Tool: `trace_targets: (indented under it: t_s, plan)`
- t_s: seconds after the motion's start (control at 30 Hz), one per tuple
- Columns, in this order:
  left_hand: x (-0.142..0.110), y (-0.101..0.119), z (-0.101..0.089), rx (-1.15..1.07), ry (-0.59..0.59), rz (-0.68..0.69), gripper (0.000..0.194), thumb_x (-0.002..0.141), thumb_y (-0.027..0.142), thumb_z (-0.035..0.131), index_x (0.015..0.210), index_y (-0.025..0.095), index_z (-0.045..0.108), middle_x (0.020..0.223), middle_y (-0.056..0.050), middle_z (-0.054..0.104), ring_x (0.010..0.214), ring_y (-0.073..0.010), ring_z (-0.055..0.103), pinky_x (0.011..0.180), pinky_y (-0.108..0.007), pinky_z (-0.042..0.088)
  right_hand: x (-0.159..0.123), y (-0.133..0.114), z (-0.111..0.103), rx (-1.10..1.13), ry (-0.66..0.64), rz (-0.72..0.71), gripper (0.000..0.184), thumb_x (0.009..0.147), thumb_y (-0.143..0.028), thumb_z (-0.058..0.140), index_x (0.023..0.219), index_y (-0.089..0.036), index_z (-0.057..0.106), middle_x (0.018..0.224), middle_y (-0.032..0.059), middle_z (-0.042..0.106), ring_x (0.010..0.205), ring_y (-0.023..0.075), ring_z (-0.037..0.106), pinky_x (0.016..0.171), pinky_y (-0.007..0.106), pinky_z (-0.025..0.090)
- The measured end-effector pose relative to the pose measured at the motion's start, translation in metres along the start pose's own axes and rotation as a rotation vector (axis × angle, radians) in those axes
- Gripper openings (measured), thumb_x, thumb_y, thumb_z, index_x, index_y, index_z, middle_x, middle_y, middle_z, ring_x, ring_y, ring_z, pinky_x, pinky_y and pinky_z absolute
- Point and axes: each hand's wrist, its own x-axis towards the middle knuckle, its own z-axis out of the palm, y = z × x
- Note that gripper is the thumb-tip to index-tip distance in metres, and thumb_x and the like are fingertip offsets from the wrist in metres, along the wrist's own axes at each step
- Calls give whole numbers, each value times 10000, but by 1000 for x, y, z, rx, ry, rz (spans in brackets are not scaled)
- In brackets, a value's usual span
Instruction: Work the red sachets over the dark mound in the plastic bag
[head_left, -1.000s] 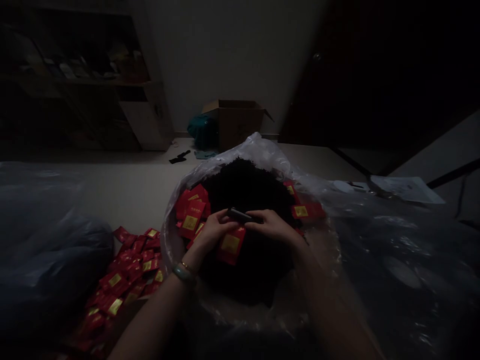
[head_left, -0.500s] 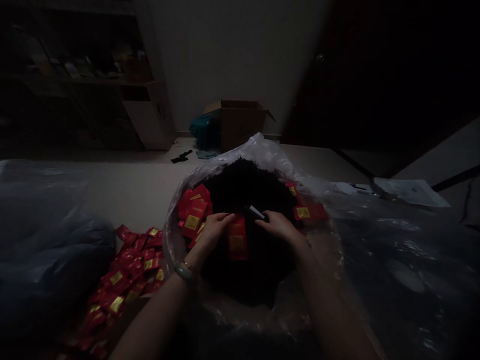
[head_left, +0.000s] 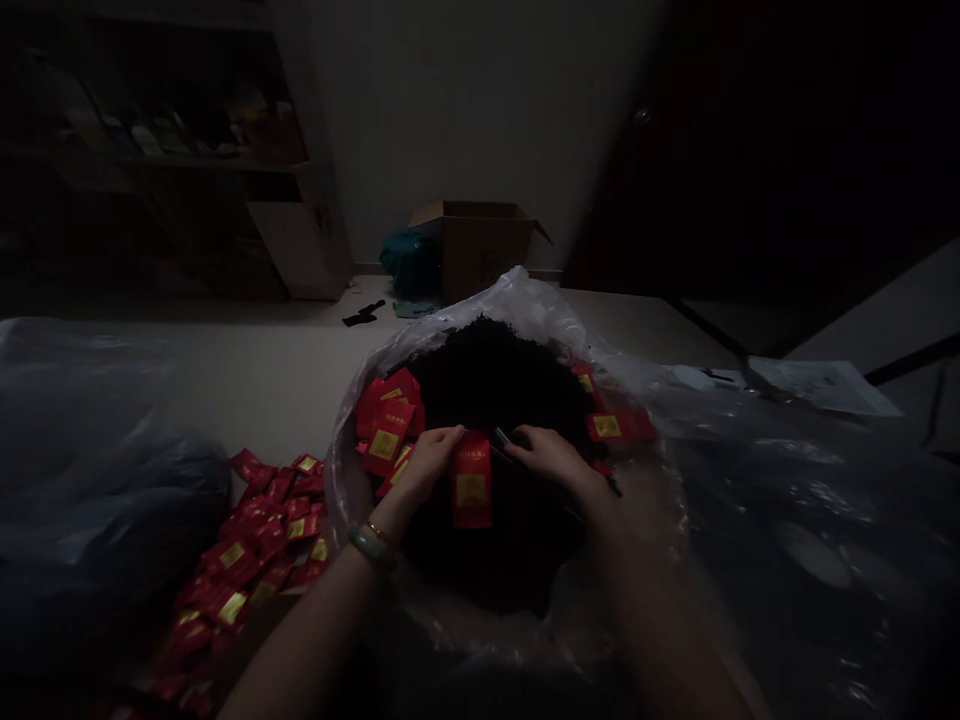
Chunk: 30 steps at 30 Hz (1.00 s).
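Observation:
My left hand point(head_left: 429, 460) pinches the top of a small red packet point(head_left: 472, 482) with a gold label, holding it upright over a mound of dark loose material point(head_left: 495, 385) in a clear plastic bag point(head_left: 525, 300). My right hand point(head_left: 551, 458) is closed round a small dark scoop-like tool point(head_left: 504, 438) right beside the packet's top. A green bangle sits on my left wrist. Several more red packets point(head_left: 386, 415) lie on the mound's left edge, and a few point(head_left: 611, 425) on its right edge.
A heap of red packets point(head_left: 251, 545) lies on the pale surface at the left. A dark bag point(head_left: 97, 500) bulges at far left. Crumpled clear plastic point(head_left: 810, 520) covers the right. A cardboard box point(head_left: 480, 245) and shelves point(head_left: 165, 160) stand behind. Papers point(head_left: 817, 380) lie at right.
The red packet has turned from tilted to upright in my left hand. My right hand carried the dark tool off the packet, dipped toward the mound, and is back beside the packet's top.

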Motion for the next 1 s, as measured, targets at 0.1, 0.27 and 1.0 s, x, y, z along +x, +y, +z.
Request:
trace_targets:
  t_s: [0.1, 0.27, 1.0]
  plan:
    - [-4, 3, 3, 85, 13, 0, 423, 672, 549, 667, 585, 138, 617, 508, 34, 522, 493, -96, 417, 480, -219, 300, -1, -13, 2, 297, 62, -180, 325, 876, -388, 453, 982, -177, 677, 967, 64, 714, 870, 188, 652, 752, 276, 477]
    - [-4, 8, 2, 130, -39, -33, 468, 779, 574, 538, 662, 138, 658, 583, -16, 610, 541, -146, 519, 510, -243, 372, 1, -18, 9, 526, 66, -155, 194, 745, -318, 586, 784, -156, 685, 684, 25, 690, 617, 158, 627, 580, 251, 478]
    - [14, 3, -20, 697, 57, 99, 169, 764, 227, 593, 844, 119, 694, 816, -84, 724, 743, -211, 646, 602, -250, 416, -8, -37, 14, 1465, -128, -234, 438, 678, -313, 752, 1087, -234, 617, 1037, 52, 700, 935, 192, 685, 814, 318, 562]
